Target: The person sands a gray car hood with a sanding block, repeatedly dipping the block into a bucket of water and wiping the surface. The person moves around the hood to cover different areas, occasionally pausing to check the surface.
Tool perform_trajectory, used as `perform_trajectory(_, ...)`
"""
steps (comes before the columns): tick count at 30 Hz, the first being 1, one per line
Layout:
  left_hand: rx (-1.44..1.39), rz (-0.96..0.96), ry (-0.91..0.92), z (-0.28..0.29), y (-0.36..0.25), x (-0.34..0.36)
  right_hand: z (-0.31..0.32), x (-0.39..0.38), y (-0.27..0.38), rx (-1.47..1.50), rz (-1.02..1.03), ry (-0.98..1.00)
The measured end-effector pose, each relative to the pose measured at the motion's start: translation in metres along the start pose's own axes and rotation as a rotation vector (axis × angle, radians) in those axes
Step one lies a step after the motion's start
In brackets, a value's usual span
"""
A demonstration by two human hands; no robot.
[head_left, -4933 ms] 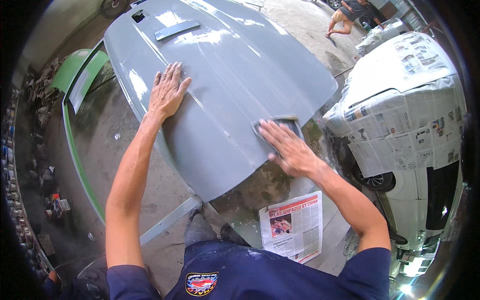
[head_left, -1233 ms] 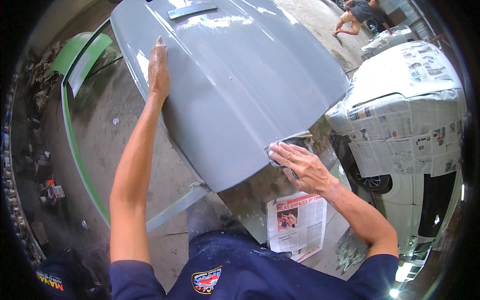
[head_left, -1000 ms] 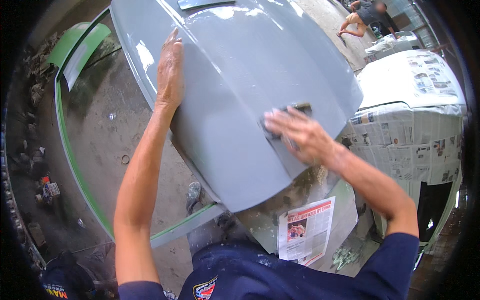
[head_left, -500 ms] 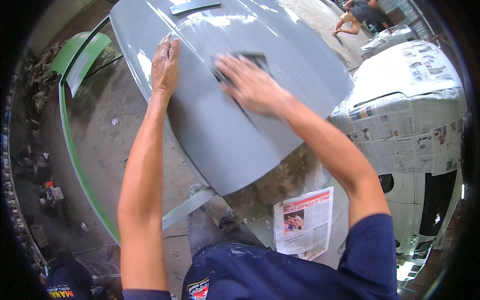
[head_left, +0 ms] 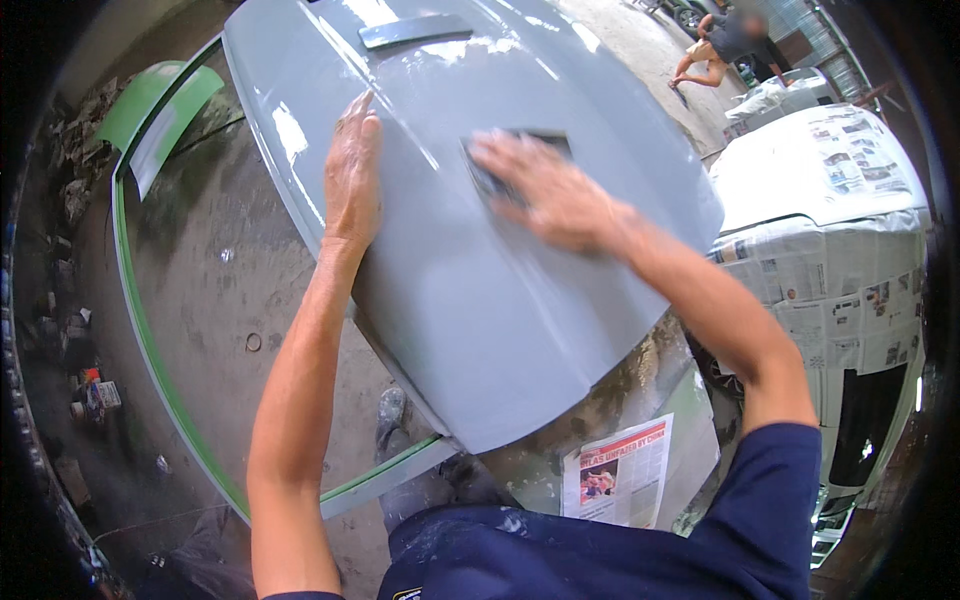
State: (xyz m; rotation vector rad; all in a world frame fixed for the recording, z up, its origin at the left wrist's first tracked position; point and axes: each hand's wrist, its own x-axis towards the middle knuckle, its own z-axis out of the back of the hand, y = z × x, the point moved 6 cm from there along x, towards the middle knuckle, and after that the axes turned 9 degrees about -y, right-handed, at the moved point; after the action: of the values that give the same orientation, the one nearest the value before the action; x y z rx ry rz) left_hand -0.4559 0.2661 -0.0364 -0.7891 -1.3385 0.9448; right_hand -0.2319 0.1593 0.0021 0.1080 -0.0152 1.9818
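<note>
A grey car hood (head_left: 450, 340) lies in front of me, with glossy streaks of light toward its far end. My right hand (head_left: 545, 190), blurred, presses a dark sheet of sandpaper (head_left: 548, 138) flat against its middle. The sheet's far edge shows beyond my fingers; the rest is hidden under the palm. Along the hood's left side rests my left hand (head_left: 354, 180), empty, its fingers stretched out and lying close together. A flat, dark grey bar (head_left: 415, 31) lies on the hood beyond both hands.
A long green-edged curved frame (head_left: 130, 270) and a green panel (head_left: 165, 110) are at the left. A newspaper sheet (head_left: 615, 475) lies below the hood. A vehicle covered with newspaper (head_left: 820, 260) stands at the right; another person (head_left: 735, 40) crouches far right.
My right hand and the sandpaper have shifted right and slightly nearer on the hood. My left hand stays at the hood's left side. The whole view has shifted a little.
</note>
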Motion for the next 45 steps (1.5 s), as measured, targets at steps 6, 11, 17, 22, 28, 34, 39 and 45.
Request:
perform_trajectory(6, 0.158, -0.078, 0.003, 0.004, -0.005, 0.001, -0.022, 0.142, -0.031, 0.010, -0.116, -0.193)
perform_trajectory(11, 0.347, -0.138, -0.016, 0.001, -0.012, 0.001, -0.016, 0.041, 0.004, 0.005, -0.087, -0.171)
perform_trajectory(17, 0.246, -0.116, -0.003, 0.001, -0.005, 0.001, 0.029, -0.212, 0.054, 0.031, -0.085, 0.005)
perform_trajectory(22, 0.109, -0.032, 0.039, 0.002, -0.004, 0.001, 0.038, -0.226, 0.043, 0.045, -0.109, 0.181)
perform_trajectory(28, 0.054, -0.007, -0.036, 0.000, 0.001, 0.001, 0.012, -0.017, -0.028, 0.018, -0.051, 0.066)
perform_trajectory(34, 0.169, -0.041, -0.022, 0.003, 0.000, 0.001, -0.016, 0.135, -0.062, 0.051, -0.174, -0.117)
perform_trajectory(39, 0.391, -0.158, -0.023, -0.001, -0.014, 0.000, -0.009, 0.060, -0.014, 0.029, -0.155, -0.113)
perform_trajectory(45, 0.396, -0.163, -0.006, -0.004, -0.011, 0.000, 0.024, -0.190, 0.065, -0.049, -0.006, -0.097)
